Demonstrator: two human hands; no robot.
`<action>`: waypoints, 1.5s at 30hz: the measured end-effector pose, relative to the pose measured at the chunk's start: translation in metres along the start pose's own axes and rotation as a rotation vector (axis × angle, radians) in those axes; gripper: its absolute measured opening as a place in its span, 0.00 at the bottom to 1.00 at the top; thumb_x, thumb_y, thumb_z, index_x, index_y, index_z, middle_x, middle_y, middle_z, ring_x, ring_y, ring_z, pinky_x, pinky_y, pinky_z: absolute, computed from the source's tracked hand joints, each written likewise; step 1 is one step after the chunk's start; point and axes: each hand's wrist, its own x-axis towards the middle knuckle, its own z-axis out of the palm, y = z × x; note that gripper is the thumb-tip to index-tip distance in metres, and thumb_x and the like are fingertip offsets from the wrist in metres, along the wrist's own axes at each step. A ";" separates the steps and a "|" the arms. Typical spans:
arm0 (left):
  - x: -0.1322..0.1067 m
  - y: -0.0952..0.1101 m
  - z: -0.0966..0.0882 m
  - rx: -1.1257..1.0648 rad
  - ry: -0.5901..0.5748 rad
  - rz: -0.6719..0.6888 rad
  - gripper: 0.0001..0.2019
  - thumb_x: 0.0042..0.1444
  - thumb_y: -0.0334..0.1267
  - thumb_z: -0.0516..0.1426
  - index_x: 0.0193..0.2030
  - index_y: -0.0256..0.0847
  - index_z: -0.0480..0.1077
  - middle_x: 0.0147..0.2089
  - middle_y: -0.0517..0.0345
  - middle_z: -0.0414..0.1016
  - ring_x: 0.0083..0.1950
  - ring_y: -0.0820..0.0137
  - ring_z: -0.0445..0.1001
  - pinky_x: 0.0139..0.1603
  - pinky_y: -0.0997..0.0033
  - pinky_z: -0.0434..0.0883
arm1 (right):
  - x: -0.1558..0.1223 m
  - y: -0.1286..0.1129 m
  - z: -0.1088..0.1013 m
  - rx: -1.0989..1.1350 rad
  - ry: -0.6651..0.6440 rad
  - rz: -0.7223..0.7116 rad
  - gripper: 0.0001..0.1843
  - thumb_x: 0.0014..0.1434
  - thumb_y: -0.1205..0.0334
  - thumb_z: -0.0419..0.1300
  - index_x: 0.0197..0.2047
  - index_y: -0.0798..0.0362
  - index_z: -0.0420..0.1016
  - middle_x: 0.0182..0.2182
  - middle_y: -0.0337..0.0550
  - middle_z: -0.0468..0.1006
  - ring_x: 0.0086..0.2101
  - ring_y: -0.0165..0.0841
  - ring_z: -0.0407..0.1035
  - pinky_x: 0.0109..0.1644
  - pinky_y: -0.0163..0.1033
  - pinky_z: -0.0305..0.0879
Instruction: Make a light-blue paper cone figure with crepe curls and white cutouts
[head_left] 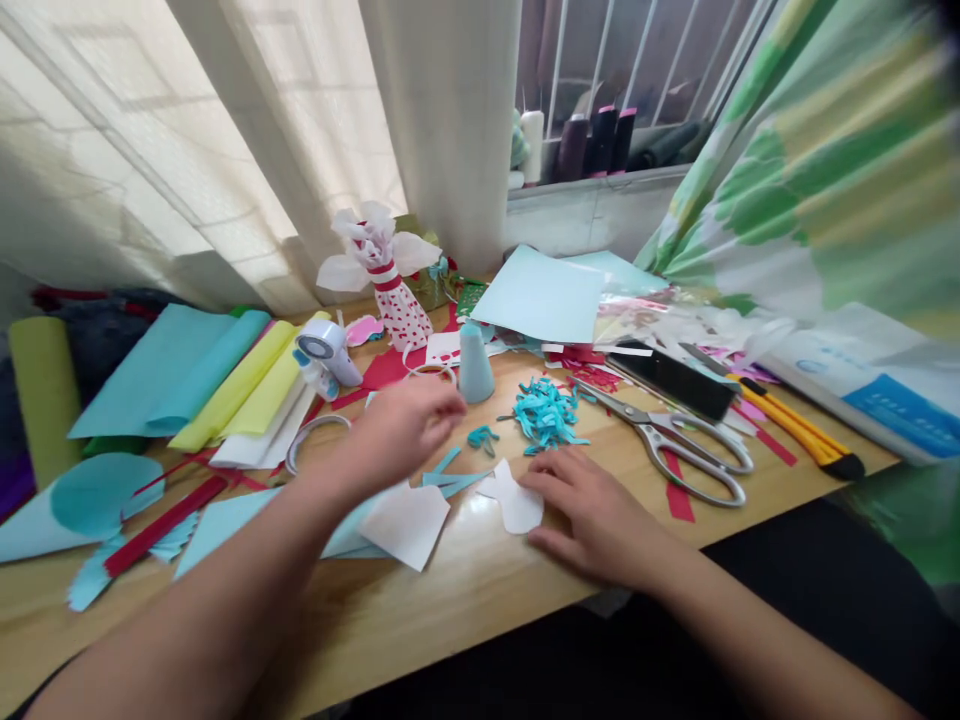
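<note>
My left hand (409, 425) is raised over the middle of the table, its fingers curled together. Whatever they may hold is hidden. Just beyond it stands a light blue paper cone (475, 365) with a flat top, and a roll of tape (433, 372) lies partly behind the hand. My right hand (585, 515) rests on the table with its fingers apart, fingertips at the edge of a white paper cutout (519, 500). Blue paper strips (454, 480) lie left of the cutout. A heap of curled blue paper bits (551, 412) sits beyond my right hand.
Large scissors (675, 440), a phone (675, 380) and a yellow cutter (795, 425) lie on the right. A red-spotted paper cone figure (401, 305) stands at the back. Rolled coloured paper (232, 380), a white round-topped device (330, 348) and another tape roll (296, 445) are left.
</note>
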 end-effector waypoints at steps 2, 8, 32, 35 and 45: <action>-0.026 0.011 0.019 0.096 -0.079 0.038 0.09 0.57 0.30 0.51 0.39 0.38 0.72 0.39 0.52 0.73 0.42 0.65 0.69 0.42 0.65 0.66 | -0.004 -0.005 0.004 -0.041 -0.018 -0.028 0.20 0.52 0.53 0.62 0.46 0.53 0.72 0.49 0.53 0.70 0.48 0.45 0.61 0.53 0.53 0.60; -0.062 0.019 0.059 0.258 -0.219 0.053 0.12 0.61 0.32 0.48 0.42 0.42 0.73 0.45 0.54 0.75 0.45 0.63 0.68 0.45 0.61 0.65 | -0.030 -0.008 0.008 -0.082 -0.044 -0.053 0.29 0.44 0.48 0.68 0.48 0.53 0.71 0.51 0.52 0.69 0.52 0.50 0.58 0.56 0.56 0.57; -0.064 0.016 0.085 -1.402 -0.054 -0.368 0.31 0.42 0.43 0.67 0.53 0.44 0.63 0.46 0.54 0.73 0.46 0.66 0.72 0.48 0.68 0.66 | 0.021 -0.033 0.019 1.522 0.275 0.557 0.14 0.46 0.55 0.68 0.28 0.56 0.71 0.23 0.38 0.75 0.23 0.26 0.67 0.27 0.31 0.63; -0.064 0.017 0.082 -1.295 0.007 -0.483 0.15 0.45 0.40 0.66 0.37 0.38 0.68 0.31 0.60 0.73 0.32 0.74 0.69 0.35 0.75 0.63 | 0.025 -0.037 0.022 1.500 0.296 0.553 0.15 0.45 0.56 0.69 0.27 0.56 0.71 0.21 0.35 0.73 0.22 0.25 0.65 0.27 0.30 0.61; -0.064 0.012 0.076 -1.156 0.045 -0.540 0.11 0.48 0.43 0.63 0.30 0.37 0.69 0.23 0.64 0.69 0.24 0.78 0.62 0.26 0.78 0.57 | 0.015 -0.024 0.022 1.526 0.282 0.486 0.14 0.53 0.52 0.64 0.31 0.56 0.75 0.22 0.39 0.74 0.23 0.27 0.66 0.29 0.33 0.62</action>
